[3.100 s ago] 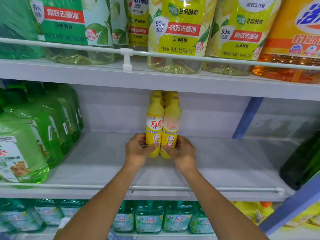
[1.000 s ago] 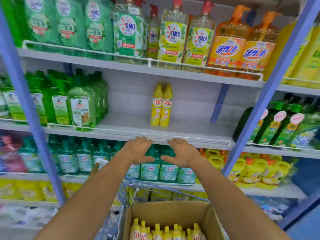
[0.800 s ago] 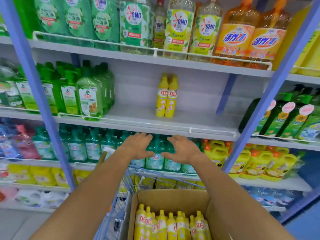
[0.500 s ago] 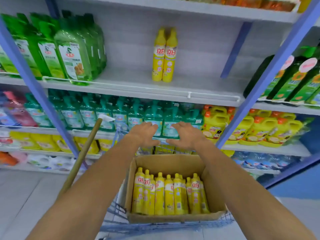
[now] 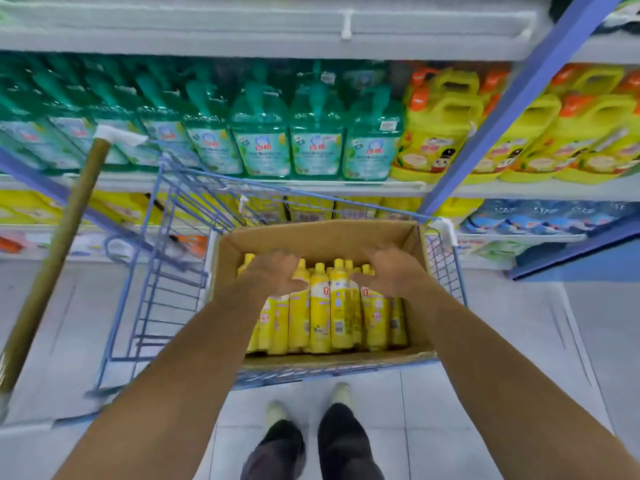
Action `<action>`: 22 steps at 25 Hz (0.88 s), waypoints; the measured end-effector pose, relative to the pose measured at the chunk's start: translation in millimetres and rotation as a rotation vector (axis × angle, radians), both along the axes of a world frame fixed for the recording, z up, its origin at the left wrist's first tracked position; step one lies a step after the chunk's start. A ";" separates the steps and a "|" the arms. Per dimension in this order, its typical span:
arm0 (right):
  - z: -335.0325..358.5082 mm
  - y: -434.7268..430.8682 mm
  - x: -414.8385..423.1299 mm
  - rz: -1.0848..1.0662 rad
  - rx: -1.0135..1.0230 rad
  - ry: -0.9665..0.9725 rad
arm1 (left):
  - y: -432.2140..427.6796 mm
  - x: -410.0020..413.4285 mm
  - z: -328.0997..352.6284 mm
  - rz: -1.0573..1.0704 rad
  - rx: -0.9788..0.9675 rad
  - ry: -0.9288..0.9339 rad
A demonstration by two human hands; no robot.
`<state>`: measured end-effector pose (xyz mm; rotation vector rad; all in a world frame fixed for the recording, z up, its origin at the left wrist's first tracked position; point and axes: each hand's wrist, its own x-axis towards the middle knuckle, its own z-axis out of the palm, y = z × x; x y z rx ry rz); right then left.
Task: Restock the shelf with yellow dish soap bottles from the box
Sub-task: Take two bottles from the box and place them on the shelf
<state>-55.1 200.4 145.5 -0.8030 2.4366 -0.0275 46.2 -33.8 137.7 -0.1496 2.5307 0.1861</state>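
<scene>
Head view — slim yellow plastic bottles (image 5: 320, 306) fill cardboard box (image 5: 311, 235).

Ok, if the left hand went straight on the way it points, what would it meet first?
Probably the caps of the yellow bottles at the left of the box, right under the left hand. Depth is unclear; it may already touch them.

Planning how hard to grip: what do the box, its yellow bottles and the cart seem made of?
The box looks like matte brown cardboard, with a thin raw rim. The yellow bottles look like opaque, faintly glossy plastic with printed labels. The cart seems to be blue-coated metal wire, judging by its thin grid bars.
</scene>
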 end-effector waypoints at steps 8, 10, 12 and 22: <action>-108.1 -3.8 -18.6 -0.075 0.008 -0.130 | -4.4 -28.5 -126.4 0.069 0.084 -0.130; -133.8 -23.0 -21.8 -0.093 0.000 -0.163 | -14.6 -36.2 -153.7 0.115 0.104 -0.106; -161.0 -38.4 -22.9 -0.096 -0.003 -0.145 | -21.6 -42.0 -177.7 0.156 0.123 -0.074; -242.0 -58.6 -35.0 -0.320 -0.080 -0.148 | -21.7 -63.8 -237.9 0.572 0.302 0.064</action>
